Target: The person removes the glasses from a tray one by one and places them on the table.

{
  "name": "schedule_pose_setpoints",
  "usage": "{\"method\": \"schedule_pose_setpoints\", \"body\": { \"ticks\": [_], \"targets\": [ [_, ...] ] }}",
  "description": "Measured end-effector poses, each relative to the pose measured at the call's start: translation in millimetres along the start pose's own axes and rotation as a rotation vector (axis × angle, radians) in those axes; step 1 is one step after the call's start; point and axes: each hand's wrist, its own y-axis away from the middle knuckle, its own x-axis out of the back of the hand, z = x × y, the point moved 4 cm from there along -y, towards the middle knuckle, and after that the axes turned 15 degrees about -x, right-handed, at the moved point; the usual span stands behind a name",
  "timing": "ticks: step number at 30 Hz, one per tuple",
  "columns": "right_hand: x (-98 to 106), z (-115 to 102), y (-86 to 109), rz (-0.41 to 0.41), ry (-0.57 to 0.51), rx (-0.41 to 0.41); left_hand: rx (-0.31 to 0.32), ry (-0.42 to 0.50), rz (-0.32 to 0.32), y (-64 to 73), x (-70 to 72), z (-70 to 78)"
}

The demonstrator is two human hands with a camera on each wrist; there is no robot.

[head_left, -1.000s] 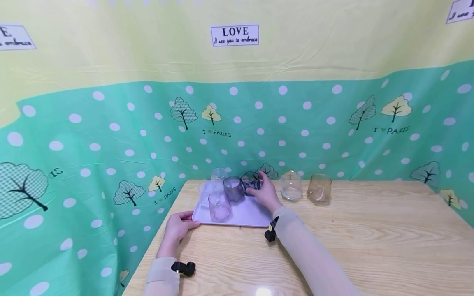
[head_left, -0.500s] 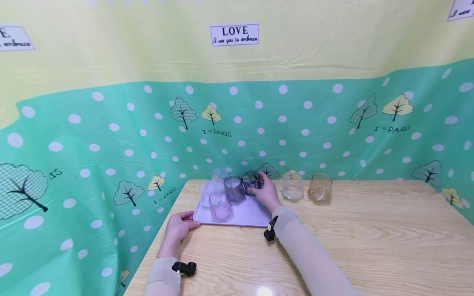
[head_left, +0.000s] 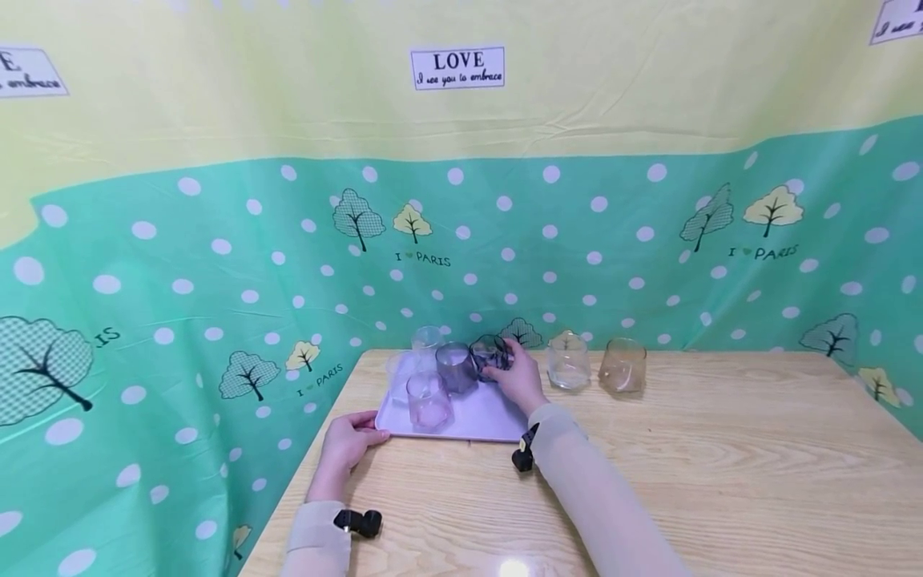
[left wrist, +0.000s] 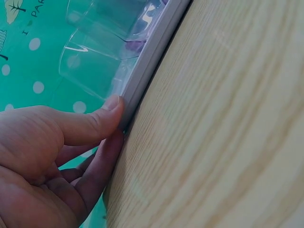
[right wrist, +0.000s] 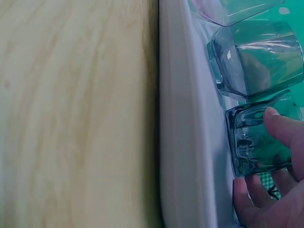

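My left hand [head_left: 346,445] pinches the front left corner of a pale lilac tray [head_left: 483,421]; in the left wrist view the thumb lies on the rim [left wrist: 142,71]. Toward the tray's back right, my right hand [head_left: 525,378] grips a dark grey glass [right wrist: 256,135], thumb on one side and fingers on the other. Close beside that glass stands a second dark grey glass [head_left: 454,375]. A pinkish faceted glass [head_left: 430,407] is at the tray's front left. Two clear glasses, one at the left [head_left: 399,367] and one behind [head_left: 427,338], are partly overlapped by others.
Right of the tray, a clear glass [head_left: 568,370] and an amber glass [head_left: 622,370] stand on the wooden table [head_left: 721,473] near its back edge. A green and yellow printed curtain [head_left: 461,272] hangs right behind the table and along the left side.
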Motion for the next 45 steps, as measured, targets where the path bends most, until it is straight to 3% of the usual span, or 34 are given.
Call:
{"method": "schedule_pose_setpoints", "body": {
  "ticks": [16,32,45],
  "targets": [
    [2,2,-0.4,-0.018,-0.001,-0.054,0.002,0.003,0.005,3.7,-2.2,7.5],
    [4,6,-5.6,-0.025,-0.05,-0.05,0.001,0.023,0.007,1.8,-2.1,7.3],
    [-2,12,1.1,-0.037,-0.178,-0.074,0.008,0.016,0.005,3.3,-0.1,1.8]
  ]
}}
